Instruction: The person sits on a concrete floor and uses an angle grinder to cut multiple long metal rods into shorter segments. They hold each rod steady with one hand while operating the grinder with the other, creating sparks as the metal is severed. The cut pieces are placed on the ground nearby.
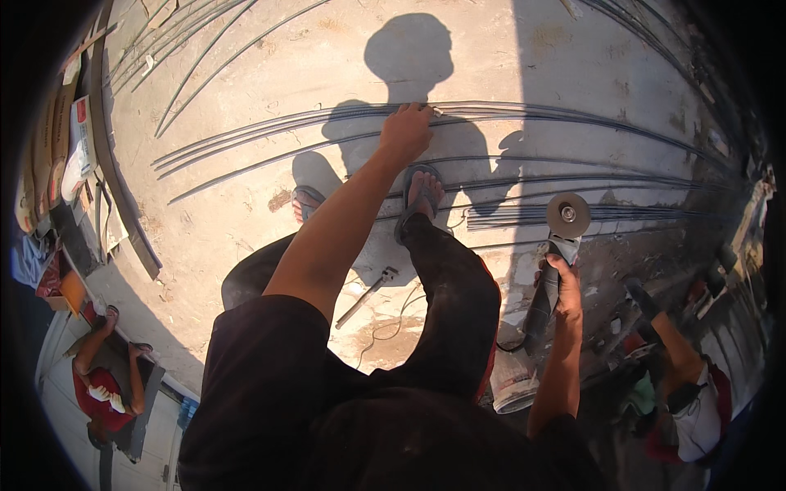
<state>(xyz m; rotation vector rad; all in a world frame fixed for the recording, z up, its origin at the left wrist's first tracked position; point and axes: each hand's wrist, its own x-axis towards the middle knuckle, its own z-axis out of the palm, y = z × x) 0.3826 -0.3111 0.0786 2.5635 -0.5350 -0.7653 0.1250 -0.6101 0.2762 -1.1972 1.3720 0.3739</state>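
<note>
Floor of pale, dusty concrete [327, 49], with long, thin, dark-grey metal rods [246, 133] lying across it in front of me.
The rods look stiff over short spans, whippy over their length; each is probably light, best taken near mid-length. The black-bodied, silver-headed angle grinder [563, 247] sits beside my right knee, my right hand [565, 278] wrapped round its body; likely dense, it wants holding there, clear of the round, grey-brown, probably brittle disc [568, 215]. My left hand [407, 131] bends over the rods, fingertips hidden: I can't tell whether they pinch.
</note>
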